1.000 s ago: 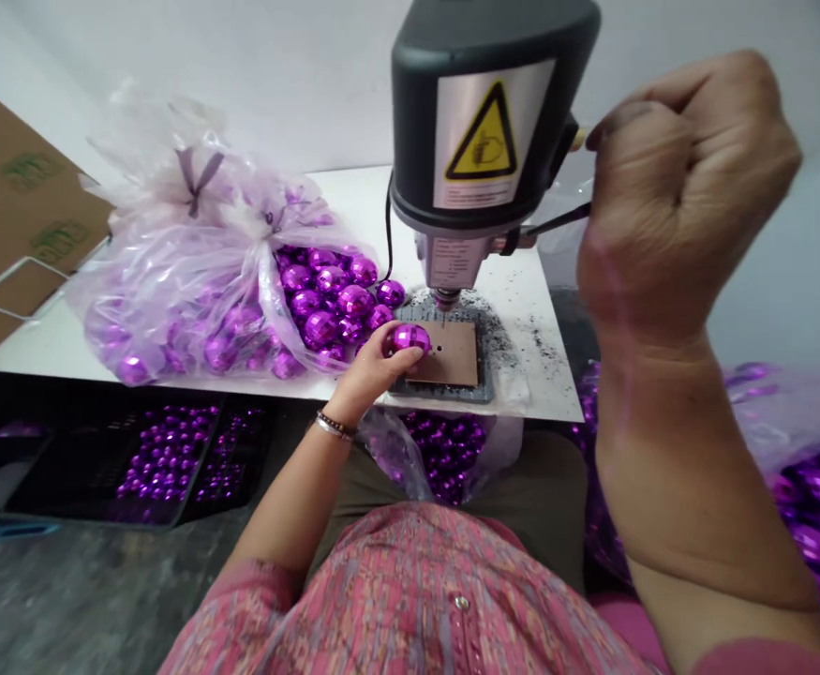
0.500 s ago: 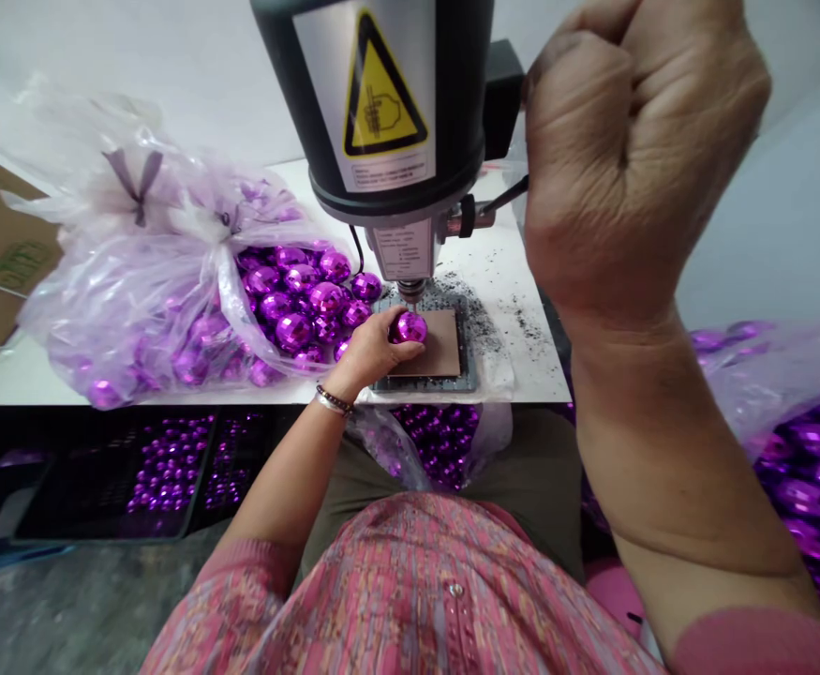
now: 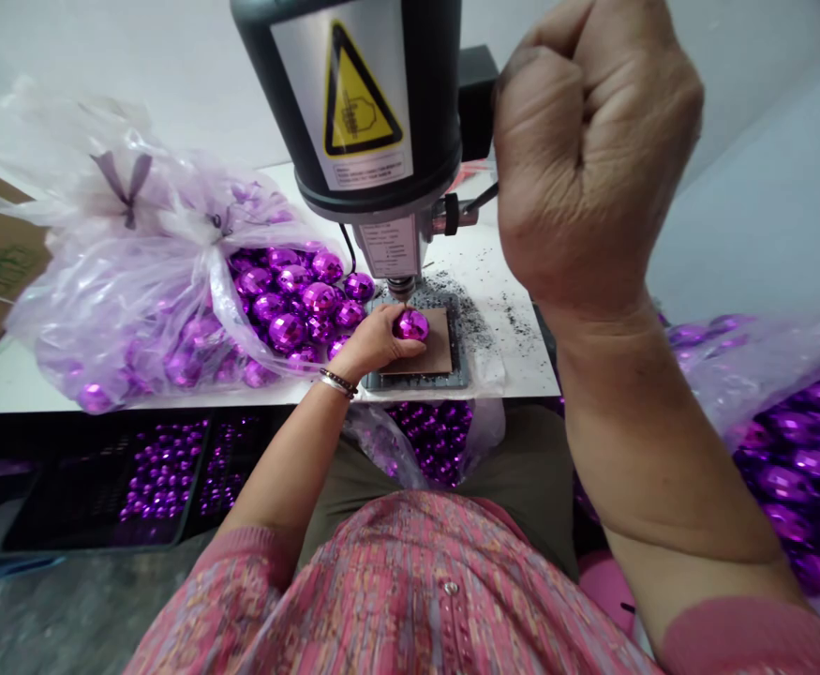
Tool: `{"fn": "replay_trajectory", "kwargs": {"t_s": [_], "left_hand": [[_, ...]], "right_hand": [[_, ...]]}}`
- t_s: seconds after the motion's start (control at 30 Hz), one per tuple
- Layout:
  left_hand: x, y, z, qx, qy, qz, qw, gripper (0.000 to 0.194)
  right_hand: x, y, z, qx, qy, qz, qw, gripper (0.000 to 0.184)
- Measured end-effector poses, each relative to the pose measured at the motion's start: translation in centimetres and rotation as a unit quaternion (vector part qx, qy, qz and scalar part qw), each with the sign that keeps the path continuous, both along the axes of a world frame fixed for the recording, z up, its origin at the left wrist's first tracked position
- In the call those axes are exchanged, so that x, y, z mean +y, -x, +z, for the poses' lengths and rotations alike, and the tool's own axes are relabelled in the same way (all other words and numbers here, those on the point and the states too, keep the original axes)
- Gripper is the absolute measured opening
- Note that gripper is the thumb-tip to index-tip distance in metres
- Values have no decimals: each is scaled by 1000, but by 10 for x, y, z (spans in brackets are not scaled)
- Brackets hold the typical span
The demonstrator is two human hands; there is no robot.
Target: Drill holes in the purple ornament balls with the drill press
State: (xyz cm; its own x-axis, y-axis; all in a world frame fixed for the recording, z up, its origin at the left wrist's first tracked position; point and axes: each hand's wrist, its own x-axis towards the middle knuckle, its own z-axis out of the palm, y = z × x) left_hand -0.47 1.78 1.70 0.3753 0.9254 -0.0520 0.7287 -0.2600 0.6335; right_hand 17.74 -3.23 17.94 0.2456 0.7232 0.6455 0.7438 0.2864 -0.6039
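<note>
My left hand (image 3: 380,339) is closed on a shiny purple mirrored ball (image 3: 413,324), thumb and fingers around its left side. The ball is at a brown board (image 3: 436,352) on the drill press's grey base (image 3: 458,330). Just above and slightly left of it is the drill chuck (image 3: 402,288); the bit's tip is hard to make out. My right hand (image 3: 592,159), large in the foreground, makes a fist around the drill press lever (image 3: 481,198). Only the lever's lower rod shows; its grip is hidden inside the fist. The dark drill press head (image 3: 374,94) carries a yellow warning sign.
Purple balls (image 3: 287,330) spill from a clear plastic bag (image 3: 121,291) on the white table (image 3: 522,361). Dark shavings (image 3: 476,314) lie right of the base. Below are an open bag of balls (image 3: 432,441), a black crate (image 3: 100,487) and another bag (image 3: 803,459) at right.
The ball in my left hand has shifted slightly right relative to the chuck and board. My right hand stays at the lever. The whole view has also shifted a little.
</note>
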Motion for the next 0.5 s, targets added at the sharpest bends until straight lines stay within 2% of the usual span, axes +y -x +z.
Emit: {"fn": "replay_trajectory", "kwargs": {"t_s": [0.13, 0.27, 0.37, 0.5], "left_hand": [[-3, -4, 0, -28, 42, 12, 999, 48], [-5, -5, -6, -48, 42, 24, 998, 46], [-5, -4, -11, -66, 30, 16, 997, 46], [-5, -3, -15, -72, 21, 7, 997, 43]], "right_hand": [[1, -1, -4, 1, -26, 6, 1000, 43], [-2, -1, -11, 4, -49, 13, 999, 37], [-4, -4, -19, -15, -106, 15, 994, 32], [-9, -7, -38, -66, -183, 28, 980, 38]]}}
